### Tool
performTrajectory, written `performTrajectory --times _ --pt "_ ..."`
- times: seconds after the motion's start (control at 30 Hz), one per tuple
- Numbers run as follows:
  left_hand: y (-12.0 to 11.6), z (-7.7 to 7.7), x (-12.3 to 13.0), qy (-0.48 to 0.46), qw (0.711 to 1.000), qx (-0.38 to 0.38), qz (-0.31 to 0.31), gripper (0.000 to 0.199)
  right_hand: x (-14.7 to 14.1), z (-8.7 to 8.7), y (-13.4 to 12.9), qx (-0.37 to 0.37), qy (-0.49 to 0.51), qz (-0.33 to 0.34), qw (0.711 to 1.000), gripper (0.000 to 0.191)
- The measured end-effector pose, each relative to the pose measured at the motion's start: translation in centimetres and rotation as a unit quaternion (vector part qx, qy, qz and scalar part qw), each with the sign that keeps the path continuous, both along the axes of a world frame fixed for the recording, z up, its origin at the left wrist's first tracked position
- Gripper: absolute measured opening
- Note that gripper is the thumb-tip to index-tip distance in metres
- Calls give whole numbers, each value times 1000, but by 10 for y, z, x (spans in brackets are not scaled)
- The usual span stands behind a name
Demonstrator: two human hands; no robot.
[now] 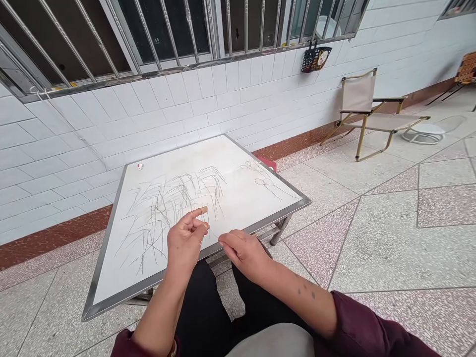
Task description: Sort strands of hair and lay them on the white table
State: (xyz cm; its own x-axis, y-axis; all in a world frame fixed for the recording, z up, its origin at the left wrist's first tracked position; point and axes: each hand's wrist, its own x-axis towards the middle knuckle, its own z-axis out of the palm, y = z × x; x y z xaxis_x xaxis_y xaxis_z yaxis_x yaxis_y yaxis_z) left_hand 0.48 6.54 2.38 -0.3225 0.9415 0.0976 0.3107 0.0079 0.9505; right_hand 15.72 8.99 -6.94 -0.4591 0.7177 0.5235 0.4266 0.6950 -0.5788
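My left hand (185, 243) is over the front edge of the white table (111, 285), its index finger stretched out and its thumb pressed to the other fingers. Close by on the right, my right hand (247, 253) pinches a thin wire (213, 233) between thumb and fingertips. That wire spans the short gap between both hands, its ends hidden in the fingers. Beyond them, many bent dark wires (182, 186) lie loosely spread on the tabletop. Several wires with looped ends (264, 182) lie apart near the right edge.
A small white-and-red item (140, 166) sits at the table's far left corner. Behind stands a tiled wall (178, 109) with barred windows and a hanging black basket (315, 58). A folding chair (372, 116) and a low white stool (424, 133) are to the right.
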Motion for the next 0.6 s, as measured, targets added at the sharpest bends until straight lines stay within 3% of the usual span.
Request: performTrajectory --times 0.1,0.2,0.37,0.47,0.6 --pt "2 -1 -1 -6 1000 2 -4 38 0 0 -1 -28 26 11 999 23" --pt "5 1 -4 -15 1000 2 -24 47 1 4 0 -101 96 17 990 19" --pt "11 -4 -22 -48 998 5 -46 59 7 5 9 -195 153 -29 968 16" --pt "10 -28 -37 -42 999 25 15 54 12 0 26 -220 167 -68 959 16" --pt "5 -81 -48 27 996 20 88 46 18 -14 68 -254 180 -119 943 20"
